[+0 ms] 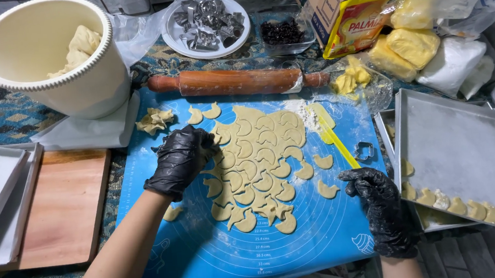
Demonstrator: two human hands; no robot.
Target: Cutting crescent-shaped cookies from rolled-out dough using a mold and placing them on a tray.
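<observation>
Two gloved hands: left grip (180, 160) clenched on dough sheet (255, 156), right (378, 196) released beside cut-out (326, 190).

Rolling pin (236, 81), cream bucket (49, 55) — cutter plate (206, 24), wooden board (65, 205)

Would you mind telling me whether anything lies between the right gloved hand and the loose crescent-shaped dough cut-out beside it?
Nothing visible does. The right black-gloved hand rests on the blue silicone mat, and the pale crescent dough cut-out lies just to its left with only bare, floury mat between them. The yellow plastic scraper lies farther up.
</observation>
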